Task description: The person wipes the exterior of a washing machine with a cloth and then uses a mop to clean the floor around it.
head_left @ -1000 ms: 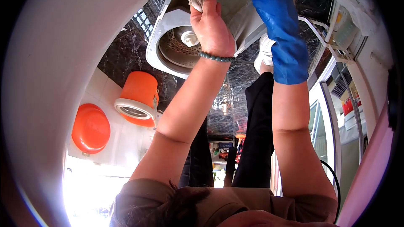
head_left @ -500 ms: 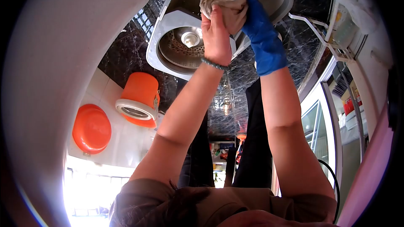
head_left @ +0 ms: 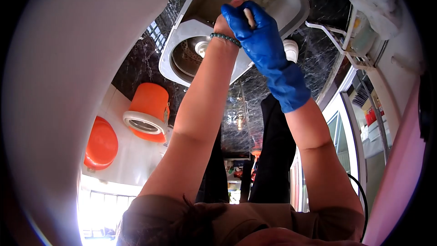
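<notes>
My bare left hand [head_left: 224, 26], with a dark bead bracelet at the wrist, is closed over the washing machine. Against it presses my right hand [head_left: 257, 32], in a blue rubber glove, with its fingers curled tight. A small bit of beige cloth [head_left: 249, 18] shows between the gloved fingers; the rest is hidden in the two hands. Below them is the larger tub [head_left: 284, 2] of a twin-tub washing machine, with cloudy grey-brown contents. The smaller perforated spin tub [head_left: 180, 58] is open beside my left wrist.
An orange bucket [head_left: 150, 96] with a white ring-shaped rim and an orange basin [head_left: 101, 143] are at the left. At the right, a white rack [head_left: 334, 41] and plastic bags [head_left: 371, 0] flank the dark marble surface [head_left: 325, 0]. A white round object [head_left: 290, 50] is behind the glove.
The gloved hand has moved left and closed over the cloth beside my left hand. The cloth bundle, widely visible before, is now mostly covered. A whitish item now shows at the tub's top.
</notes>
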Demonstrator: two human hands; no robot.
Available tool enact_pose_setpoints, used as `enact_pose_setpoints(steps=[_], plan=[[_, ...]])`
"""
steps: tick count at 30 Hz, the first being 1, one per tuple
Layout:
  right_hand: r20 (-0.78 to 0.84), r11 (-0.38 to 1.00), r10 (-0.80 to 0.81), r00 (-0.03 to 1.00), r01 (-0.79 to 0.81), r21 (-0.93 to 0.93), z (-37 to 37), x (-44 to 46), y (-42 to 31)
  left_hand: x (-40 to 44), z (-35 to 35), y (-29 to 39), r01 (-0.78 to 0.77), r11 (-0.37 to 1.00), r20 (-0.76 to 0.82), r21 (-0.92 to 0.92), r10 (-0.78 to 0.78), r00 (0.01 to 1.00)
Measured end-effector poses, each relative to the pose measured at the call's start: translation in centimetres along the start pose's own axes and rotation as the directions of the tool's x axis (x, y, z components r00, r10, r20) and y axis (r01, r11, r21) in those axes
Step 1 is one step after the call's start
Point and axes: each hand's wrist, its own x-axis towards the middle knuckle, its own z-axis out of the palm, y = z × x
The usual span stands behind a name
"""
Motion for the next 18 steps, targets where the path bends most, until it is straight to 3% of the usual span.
enact_pose_setpoints(steps=[1, 2, 3, 4, 6, 7, 9, 10, 12, 13, 14, 15, 16, 17, 18], plan=[[-0.029, 0.997, -0.07, 0.997, 0.07, -0.026, 0.2, 0.4, 0.8, -0.2, 0.9, -0.1, -0.068, 0.997, 0.053, 0.042, 0.066, 0.996], [-0.056, 0.998, 0.056, 0.997, -0.057, -0.007, 0.1, 1.6, 1.7, -0.4, 1.8, -0.9, -0.125, 0.967, -0.17, 0.223, 0.165, 0.972], [-0.081, 0.983, 0.182, 0.98, -0.181, 0.017, 0.0, 2.8, 2.6, -1.1, 4.5, -1.8, -0.087, 0.911, -0.382, 0.403, 0.254, 0.889], [0.011, 0.897, 0.407, 0.913, -0.402, 0.186, -1.1, 4.8, 5.7, -1.5, 6.4, -2.5, 0.065, 0.771, -0.572, 0.634, 0.411, 0.71], [-0.062, 0.948, 0.276, 0.959, -0.261, 0.183, -0.5, 6.6, 8.2, -1.3, 6.8, -1.0, 0.189, 0.635, -0.523, 0.749, 0.39, 0.758], [-0.058, 0.948, 0.275, 0.96, -0.261, 0.18, 0.1, 7.1, 9.5, -0.3, 5.7, -0.6, 0.186, 0.638, -0.523, 0.747, 0.391, 0.757], [-0.107, 0.945, 0.241, 0.964, -0.209, 0.251, 1.2, 6.8, 11.5, 1.4, 3.1, -0.5, -0.16, 0.784, -0.51, 0.601, 0.529, 0.678], [-0.109, 0.946, 0.238, 0.965, -0.204, 0.251, 1.7, 5.8, 10.0, 1.4, 3.7, -0.1, -0.161, 0.783, -0.507, 0.601, 0.53, 0.68], [-0.221, 0.983, -0.138, 0.965, 0.108, -0.146, 3.3, 1.8, 5.6, 0.4, 4.6, 1.7, -0.025, 0.805, -0.622, 0.593, 0.477, 0.621], [-0.178, 0.977, -0.185, 0.966, 0.162, -0.138, 3.9, 1.4, 5.4, 0.2, 2.7, 2.2, 0.146, 0.427, -0.371, 0.892, 0.511, 0.775], [-0.176, 0.977, -0.184, 0.967, 0.161, -0.137, 3.5, 2.6, 5.5, -0.1, 0.9, 2.7, 0.145, -0.077, -0.088, 0.986, 0.5, 0.862], [-0.067, 0.994, 0.058, 0.996, -0.064, -0.093, 2.6, 4.6, 5.8, -1.2, 1.5, 1.7, 0.055, 0.355, -0.247, 0.933, 0.524, 0.815], [0.052, 0.957, 0.286, 0.957, -0.282, -0.072, 2.3, 6.6, 6.4, -2.2, 2.4, 0.7, -0.075, 0.709, -0.402, 0.701, 0.48, 0.78], [0.022, 0.952, 0.286, 0.958, -0.281, -0.124, 2.9, 8.6, 7.0, -2.6, 3.5, -0.1, -0.236, 0.646, -0.31, 0.726, 0.613, 0.727], [0.023, 0.954, 0.281, 0.96, -0.276, -0.118, 3.6, 11.2, 8.3, -2.7, 5.2, 0.3, -0.239, 0.64, -0.304, 0.73, 0.617, 0.726]])
